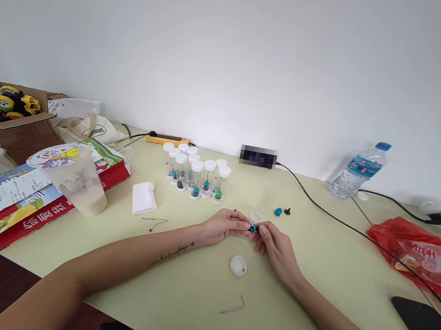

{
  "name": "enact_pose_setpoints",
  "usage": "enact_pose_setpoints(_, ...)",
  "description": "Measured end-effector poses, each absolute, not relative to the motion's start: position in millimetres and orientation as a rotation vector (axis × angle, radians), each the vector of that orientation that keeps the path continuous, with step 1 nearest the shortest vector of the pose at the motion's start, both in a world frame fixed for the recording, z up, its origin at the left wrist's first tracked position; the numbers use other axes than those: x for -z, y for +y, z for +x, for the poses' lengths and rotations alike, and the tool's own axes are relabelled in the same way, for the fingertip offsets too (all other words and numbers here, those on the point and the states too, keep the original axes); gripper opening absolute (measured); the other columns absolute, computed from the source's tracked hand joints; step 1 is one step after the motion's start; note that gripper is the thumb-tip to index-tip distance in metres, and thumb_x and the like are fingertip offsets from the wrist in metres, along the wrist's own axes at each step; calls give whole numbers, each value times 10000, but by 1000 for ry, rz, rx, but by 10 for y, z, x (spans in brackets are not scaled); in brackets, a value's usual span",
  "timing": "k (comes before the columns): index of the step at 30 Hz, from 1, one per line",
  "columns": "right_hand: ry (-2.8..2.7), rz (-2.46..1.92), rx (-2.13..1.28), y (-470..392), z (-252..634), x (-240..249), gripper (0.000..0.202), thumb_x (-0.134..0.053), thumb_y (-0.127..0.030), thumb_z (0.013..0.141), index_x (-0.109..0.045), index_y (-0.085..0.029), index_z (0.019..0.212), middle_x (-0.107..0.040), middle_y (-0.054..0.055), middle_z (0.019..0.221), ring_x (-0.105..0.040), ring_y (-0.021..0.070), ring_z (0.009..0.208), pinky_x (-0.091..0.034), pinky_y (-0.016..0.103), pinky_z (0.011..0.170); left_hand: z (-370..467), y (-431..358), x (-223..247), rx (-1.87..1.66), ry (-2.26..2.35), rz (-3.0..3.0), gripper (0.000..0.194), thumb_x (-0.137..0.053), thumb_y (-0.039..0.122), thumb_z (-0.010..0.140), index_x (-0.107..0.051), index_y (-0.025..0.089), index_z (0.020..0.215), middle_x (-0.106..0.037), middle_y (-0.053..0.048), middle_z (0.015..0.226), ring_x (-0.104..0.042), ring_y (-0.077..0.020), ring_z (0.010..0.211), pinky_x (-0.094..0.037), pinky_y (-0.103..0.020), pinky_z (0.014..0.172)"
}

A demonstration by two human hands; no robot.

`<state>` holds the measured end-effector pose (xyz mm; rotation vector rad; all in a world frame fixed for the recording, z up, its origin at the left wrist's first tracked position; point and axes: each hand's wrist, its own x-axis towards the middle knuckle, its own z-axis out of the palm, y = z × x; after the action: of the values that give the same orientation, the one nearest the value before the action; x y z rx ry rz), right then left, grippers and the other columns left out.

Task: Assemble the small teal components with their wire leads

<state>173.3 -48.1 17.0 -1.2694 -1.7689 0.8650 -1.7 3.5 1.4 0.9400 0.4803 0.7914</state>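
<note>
The table (180, 294) carried everything, its bulk pushed outward: the box (25, 133) stood at the far left and the bottle (358, 172) by the wall, which seemed to leave elbow room in the middle. The capped tubes (195, 177) stood upright in a cluster beyond the left forearm, probably grouped to keep them together and out of the way.

The left hand (222, 227) and right hand (280, 249) met, each pinching a side of the blue part (252, 228), I'd say so that one steadied it while the other worked. It was held just above the table, between the fingertips. The white cap (238, 266) and hex key (235, 307) lay nearer the person, within easy reach; a loose blue piece (277, 212) and black piece (287, 211) sat beyond the right hand.

Fingers covered most of the blue part, so its shape escaped me. Thin rods (229, 216) showed at the left fingers, too fine to make out. The rear tubes were partly hidden, and the frame cut off both upper arms.
</note>
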Motion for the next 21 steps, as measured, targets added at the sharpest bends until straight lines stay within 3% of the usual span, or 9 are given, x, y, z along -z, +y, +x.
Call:
enact_pose_setpoints(4, -1764, -1284, -795, -499, 1725, -175, 284, -423, -431, 852, -481, -213, 1025, -585, 2, 679, -532, 135, 552, -436, 260, 549, -15, 32, -19, -799, 472, 925, 316, -735, 233, 596, -604, 80, 840, -646, -59, 790, -632, -138, 728, -449, -296, 820)
enact_pose_setpoints(21, -1781, -1283, -835, -504, 1727, -183, 243, -396, -436, 869, -493, -218, 912, -561, -5, 691, -513, 122, 565, -422, 245, 546, -14, 19, -29, -783, 467, 951, 294, -726, 232, 605, -614, 73, 826, -644, -71, 796, -628, -144, 745, -442, -301, 825)
